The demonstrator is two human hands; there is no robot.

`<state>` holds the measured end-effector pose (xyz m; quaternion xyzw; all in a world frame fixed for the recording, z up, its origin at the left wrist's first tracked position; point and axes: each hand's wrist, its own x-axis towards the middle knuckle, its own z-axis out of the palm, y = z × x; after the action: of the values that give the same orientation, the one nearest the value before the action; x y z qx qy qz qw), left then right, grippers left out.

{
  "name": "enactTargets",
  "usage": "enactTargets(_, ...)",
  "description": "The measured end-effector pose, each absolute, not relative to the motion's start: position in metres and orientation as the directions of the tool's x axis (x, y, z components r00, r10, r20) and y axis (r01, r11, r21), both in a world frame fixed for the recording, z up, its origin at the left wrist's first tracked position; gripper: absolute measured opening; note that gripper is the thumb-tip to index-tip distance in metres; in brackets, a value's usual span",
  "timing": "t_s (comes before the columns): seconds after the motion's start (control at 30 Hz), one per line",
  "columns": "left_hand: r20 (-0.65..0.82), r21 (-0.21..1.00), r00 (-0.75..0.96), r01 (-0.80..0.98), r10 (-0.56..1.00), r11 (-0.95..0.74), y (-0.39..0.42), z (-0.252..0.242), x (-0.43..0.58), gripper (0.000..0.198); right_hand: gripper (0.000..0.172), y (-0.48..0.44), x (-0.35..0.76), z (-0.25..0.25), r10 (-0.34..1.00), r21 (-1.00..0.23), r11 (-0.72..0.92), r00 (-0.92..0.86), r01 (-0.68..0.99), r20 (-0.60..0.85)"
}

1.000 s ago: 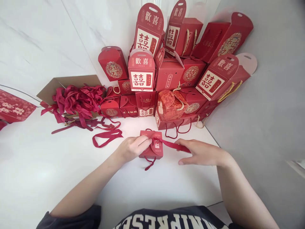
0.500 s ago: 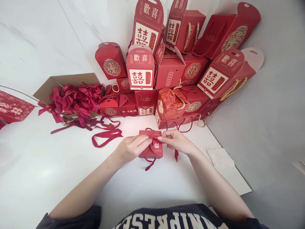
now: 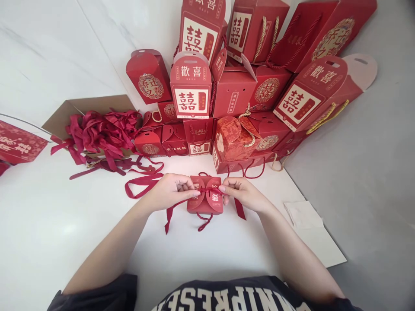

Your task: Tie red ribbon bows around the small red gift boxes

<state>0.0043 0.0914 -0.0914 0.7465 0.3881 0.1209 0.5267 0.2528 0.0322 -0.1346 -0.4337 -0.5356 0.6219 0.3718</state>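
A small red gift box lies flat on the white table, its two rounded flaps printed with 歡喜 meeting at the top. A dark red satin ribbon crosses the flaps. My left hand pinches the ribbon at the box's left side, and my right hand pinches it at the right side. The ribbon's loose ends hang down on both sides. A red cord handle trails from the box's near edge.
Stacked red gift boxes and bags rise beyond the hands. At the left, a cardboard box holds a heap of red ribbons, and a loose ribbon loop lies on the table. White sheets lie at the right, over the table's edge.
My left hand has moved off the box to the left, taking hold of the ribbon. My right hand still pinches it, and the ribbon now lies across both flaps with its ends hanging.
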Motion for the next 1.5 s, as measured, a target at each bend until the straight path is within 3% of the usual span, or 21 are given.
enactTargets(0.33,-0.362,0.842,0.716,0.525,0.597,-0.119,0.112,-0.093,-0.009,0.037,0.038,0.032,0.274,-0.137,0.906,-0.981,-0.106,-0.391,0.165,-0.163)
enactTargets(0.6,-0.389,0.825,0.741,0.544,0.548,-0.150,0.111,-0.095,-0.007,0.042,0.044,0.033,0.266,-0.133,0.886,-0.985,-0.123,-0.433,0.123,-0.165)
enactTargets(0.8,-0.410,0.853,0.758,0.515,0.507,-0.081,0.116,-0.098,-0.011,0.038,0.042,0.032,0.261,-0.133,0.925,-0.980,-0.070,-0.355,0.185,-0.133)
enactTargets(1.13,-0.500,0.843,0.811,0.536,0.304,-0.041,0.130,-0.109,-0.030,0.026,0.039,0.032,0.266,-0.135,0.889,-0.975,-0.090,-0.425,0.201,-0.170)
enactTargets(1.23,-0.465,0.864,0.854,0.495,0.231,-0.090,0.132,-0.101,-0.035,0.022,0.039,0.031,0.266,-0.136,0.890,-0.976,-0.100,-0.421,0.192,-0.174)
enactTargets(1.4,-0.276,0.939,0.942,0.307,0.193,-0.156,0.130,-0.080,-0.037,0.008,0.040,0.032,0.266,-0.138,0.894,-0.980,-0.091,-0.419,0.175,-0.158)
enactTargets(1.5,-0.346,0.919,0.927,0.366,0.147,-0.147,0.127,-0.076,-0.035,0.015,0.040,0.032,0.265,-0.138,0.895,-0.981,-0.090,-0.419,0.170,-0.155)
